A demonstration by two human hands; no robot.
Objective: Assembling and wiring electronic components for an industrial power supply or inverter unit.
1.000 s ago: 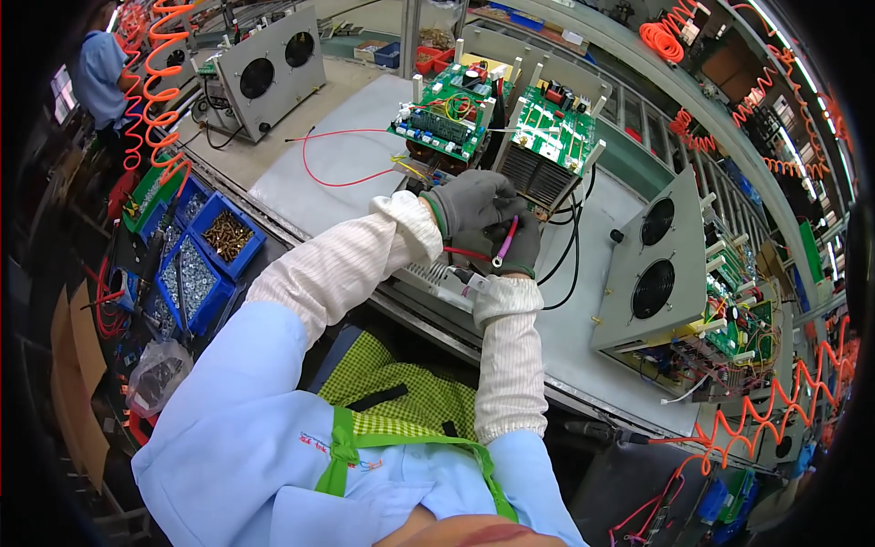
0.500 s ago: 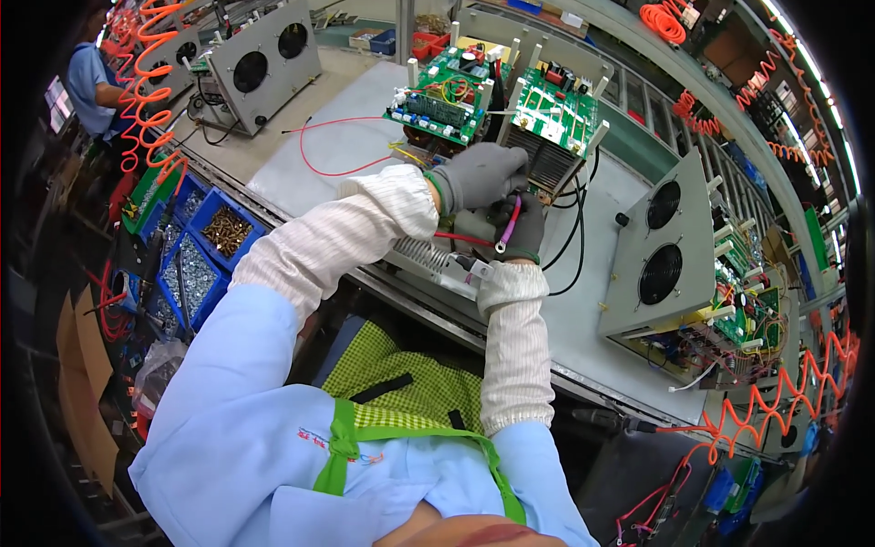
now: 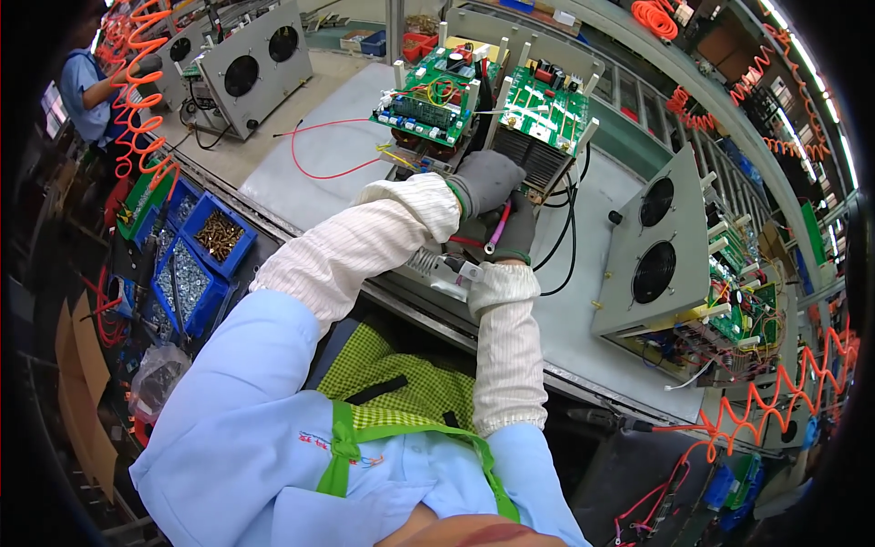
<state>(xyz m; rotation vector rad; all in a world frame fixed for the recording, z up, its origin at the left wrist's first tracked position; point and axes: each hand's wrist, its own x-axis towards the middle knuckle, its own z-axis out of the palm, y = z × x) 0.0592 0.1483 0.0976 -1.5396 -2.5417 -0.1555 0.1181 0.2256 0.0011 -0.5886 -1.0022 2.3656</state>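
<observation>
My gloved left hand [image 3: 488, 182] is closed at the front lower edge of a black finned heat sink [image 3: 529, 162]. What its fingers hold, if anything, is hidden. Just below it, my gloved right hand [image 3: 518, 230] grips a red cable whose end has a purple sleeve [image 3: 499, 224] and a metal ring terminal [image 3: 489, 247]. Above the heat sink is a green circuit board [image 3: 545, 109] with white standoffs. A second green board [image 3: 424, 105], carrying coloured wires, stands to its left. Black cables [image 3: 572, 214] hang at the assembly's right side.
A grey panel with two fans [image 3: 654, 237] stands to the right, another fan panel [image 3: 260, 68] at the far left. Blue bins [image 3: 239, 257] of screws sit left of the bench. Orange coiled hoses [image 3: 146, 82] hang nearby. A co-worker [image 3: 84, 96] stands far left.
My left hand has shifted slightly down and right, its fingers still curled by the heat sink. My right hand keeps the red cable. The whole view has shifted slightly.
</observation>
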